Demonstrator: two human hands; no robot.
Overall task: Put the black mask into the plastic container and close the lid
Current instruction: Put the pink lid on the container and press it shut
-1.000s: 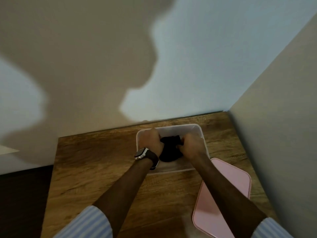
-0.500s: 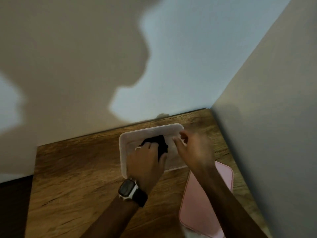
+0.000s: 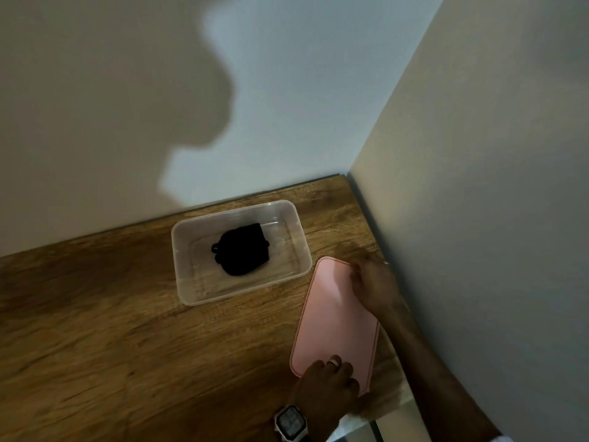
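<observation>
The black mask [image 3: 241, 252] lies bunched on the floor of the clear plastic container [image 3: 182, 283], which stands open on the wooden table near the back wall. To its right lies the flat pink lid [image 3: 331, 317]. My right hand [image 3: 374, 285] grips the lid's far right edge. My left hand [image 3: 328, 382], with a watch on the wrist, holds the lid's near end, fingers on top of it. Neither hand touches the container.
The wooden table [image 3: 111, 330] sits in a corner, with a wall behind and another wall [image 3: 478, 218] close on the right. The table's right edge runs just beside the lid. A large shadow falls on the back wall.
Both hands have left the container and the mask, which now lies alone inside. They moved right and toward me onto the pink lid. The view has shifted.
</observation>
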